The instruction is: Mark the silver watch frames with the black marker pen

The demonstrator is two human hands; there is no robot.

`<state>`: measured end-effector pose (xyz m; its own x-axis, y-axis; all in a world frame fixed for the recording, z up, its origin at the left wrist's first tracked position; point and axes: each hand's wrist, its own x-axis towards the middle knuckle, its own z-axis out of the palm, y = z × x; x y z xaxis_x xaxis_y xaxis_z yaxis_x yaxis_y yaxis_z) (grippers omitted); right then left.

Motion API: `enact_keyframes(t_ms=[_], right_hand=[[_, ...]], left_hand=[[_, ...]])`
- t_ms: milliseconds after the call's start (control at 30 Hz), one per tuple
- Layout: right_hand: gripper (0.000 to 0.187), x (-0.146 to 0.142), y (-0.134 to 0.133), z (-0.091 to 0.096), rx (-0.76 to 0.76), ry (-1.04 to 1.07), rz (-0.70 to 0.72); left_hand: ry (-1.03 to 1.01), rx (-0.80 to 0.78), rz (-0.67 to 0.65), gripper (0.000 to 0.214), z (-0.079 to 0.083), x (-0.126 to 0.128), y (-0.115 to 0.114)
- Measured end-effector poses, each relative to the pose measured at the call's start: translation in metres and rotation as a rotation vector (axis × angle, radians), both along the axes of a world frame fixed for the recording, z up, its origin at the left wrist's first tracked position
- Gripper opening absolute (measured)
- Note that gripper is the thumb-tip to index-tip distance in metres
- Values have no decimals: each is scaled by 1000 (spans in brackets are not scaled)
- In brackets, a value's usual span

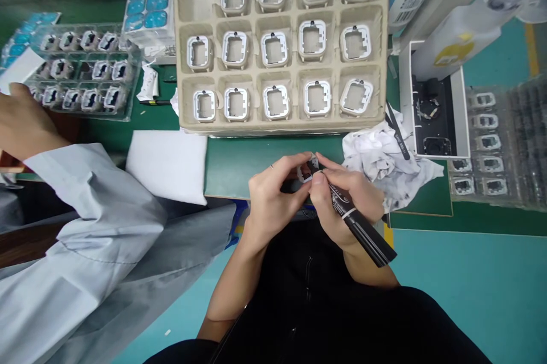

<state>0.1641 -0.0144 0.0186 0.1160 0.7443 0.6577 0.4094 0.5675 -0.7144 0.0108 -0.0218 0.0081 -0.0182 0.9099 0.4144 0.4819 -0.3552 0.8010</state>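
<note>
Between the fingers of my left hand [271, 196] is a small white square frame [305, 172], partly covered by the fingertips. My right hand [342, 196] grips a black marker pen [356, 224], its rear end pointing down to the right and its front end at the frame. Whether the tip touches the frame I cannot tell. Just beyond my hands stands a beige pulp tray [273, 128], with similar white frames in nearly all its pockets; the far left pocket holds none.
A crumpled stained cloth [376, 156] with black tweezers [398, 133] lies right of my hands. Further right are a white box [461, 107], a bottle [457, 39] and clear trays [487, 142]. A white foam pad [166, 167] lies left, beside a co-worker's grey sleeve [98, 204].
</note>
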Motion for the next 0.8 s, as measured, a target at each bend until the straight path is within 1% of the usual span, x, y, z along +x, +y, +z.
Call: enact_keyframes(t_ms=[67, 200, 333, 467, 700, 800], right_hand=[[19, -1, 1, -1, 20, 9, -3], [14, -2, 1, -4, -47, 77, -14], [13, -2, 1, -4, -92, 105, 1], [14, 0, 1, -1, -83, 96, 25], [12, -1, 0, -3, -101, 139, 24], [15, -1, 1, -3, -91, 143, 32]], left_hand=[[4, 12, 2, 25, 0, 0, 0], [-27, 6, -9, 29, -3, 1, -1], [-54, -18, -8, 31, -4, 1, -1], [-48, -22, -1, 28, -4, 2, -1], [-77, -9, -4, 30, -4, 3, -1], [-82, -20, 6, 30, -5, 3, -1]])
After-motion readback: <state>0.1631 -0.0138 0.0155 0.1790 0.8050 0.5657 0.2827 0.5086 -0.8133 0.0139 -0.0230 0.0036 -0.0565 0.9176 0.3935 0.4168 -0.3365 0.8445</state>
